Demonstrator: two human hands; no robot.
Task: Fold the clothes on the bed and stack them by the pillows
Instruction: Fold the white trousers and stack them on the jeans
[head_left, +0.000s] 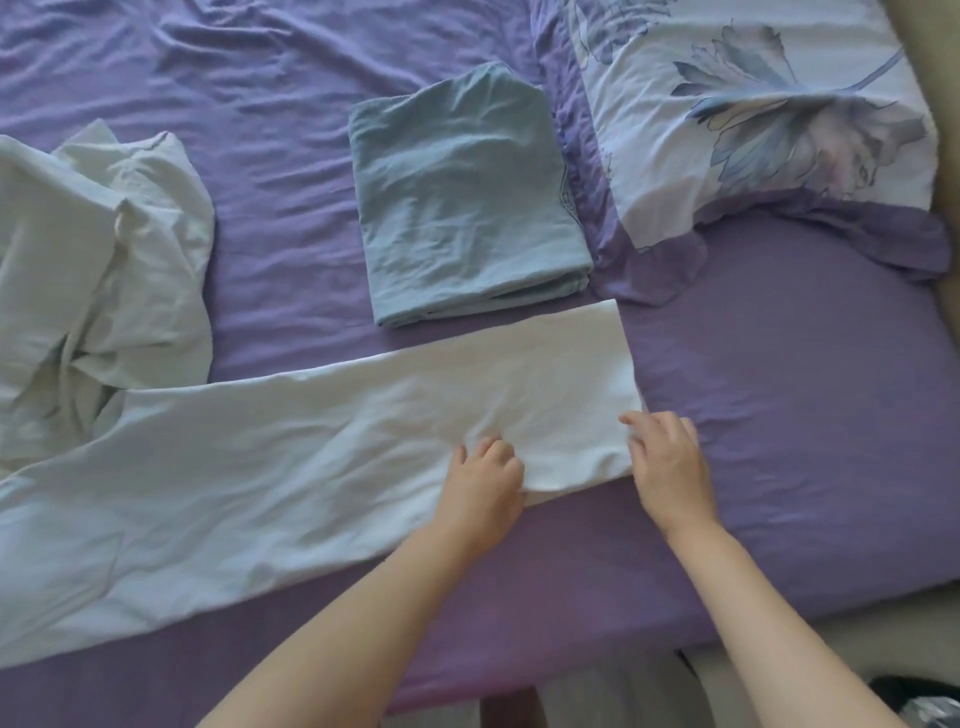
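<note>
White garment (311, 467): long folded strip across the bed's (779, 415) near side. My left hand (485, 483) bunches its right end with curled fingers; my right hand (667, 467) pinches the corner. Advice: lift both corners level, fold leftward, edges square. Folded blue garment (467, 208): beside pillow (753, 114).

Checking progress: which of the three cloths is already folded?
The blue cloth, a neat rectangle beside the pillow. The long white one lies spread out; the other is crumpled.

Purple bed sheet (779, 364), white garment (311, 441), grey-blue folded cloth (462, 208) — blue-flowered pillow (753, 114).
</note>
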